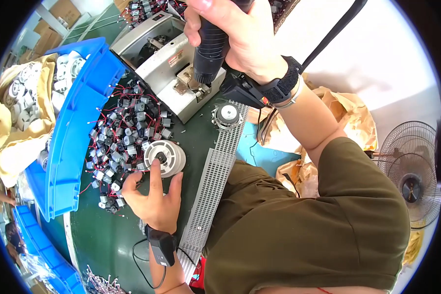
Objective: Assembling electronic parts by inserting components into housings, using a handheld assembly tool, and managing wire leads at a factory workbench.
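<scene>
My left hand [155,203] reaches over the green bench with its fingers spread. Its index fingertip rests on the hub of a round white plastic spool-like part [175,156], which lies flat. My right hand [245,41] is wrapped around a black electric screwdriver [210,51], held nose down. The tool's tip is over the front of a grey metal screw feeder [185,90], and the housing partly hides the contact there. A second white round part with a metal rim [229,115] sits at the top end of a perforated metal strip [208,183].
Left of the spool-like part lies a heap of small motors with red wires [125,130]. Beyond it stands a blue bin [66,147] beside a paper-lined sack of white parts [24,103]. A fan [411,171] and crumpled brown paper [348,110] are at the right.
</scene>
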The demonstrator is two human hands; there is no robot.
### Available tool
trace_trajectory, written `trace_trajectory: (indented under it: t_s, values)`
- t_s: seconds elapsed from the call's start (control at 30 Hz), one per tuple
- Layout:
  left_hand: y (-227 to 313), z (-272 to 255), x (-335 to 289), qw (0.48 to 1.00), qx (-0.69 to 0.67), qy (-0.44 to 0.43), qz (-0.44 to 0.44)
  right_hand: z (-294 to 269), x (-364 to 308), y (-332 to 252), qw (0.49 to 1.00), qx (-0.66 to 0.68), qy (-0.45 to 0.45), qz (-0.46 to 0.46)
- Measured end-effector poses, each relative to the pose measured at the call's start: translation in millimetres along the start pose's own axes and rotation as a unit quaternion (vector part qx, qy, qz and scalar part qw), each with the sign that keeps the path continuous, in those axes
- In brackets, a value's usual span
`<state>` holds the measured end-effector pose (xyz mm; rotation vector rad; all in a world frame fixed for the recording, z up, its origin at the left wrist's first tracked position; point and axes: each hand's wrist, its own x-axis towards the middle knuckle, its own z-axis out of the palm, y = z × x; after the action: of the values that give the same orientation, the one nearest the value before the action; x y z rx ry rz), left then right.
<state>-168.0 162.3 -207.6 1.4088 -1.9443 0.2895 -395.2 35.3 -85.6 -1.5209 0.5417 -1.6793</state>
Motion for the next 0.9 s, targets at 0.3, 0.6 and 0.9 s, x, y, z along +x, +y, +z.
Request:
trace_trajectory:
  t_s: [0.3,0.6,0.9]
  values:
    - [-6,11,2,0.999,-0.017,-0.038,0.03,-1,-3,14,0.999,0.034,0.022,0.009]
    - [-13,19,6,0.993,-0.108,-0.039,0.027,-1,-15,9,0.998,0.041,0.011,0.053]
    - [-12,25,6,0.984,-0.175,0.012,-0.003,50,-8,-11,0.978,0.16,-0.071,0.109]
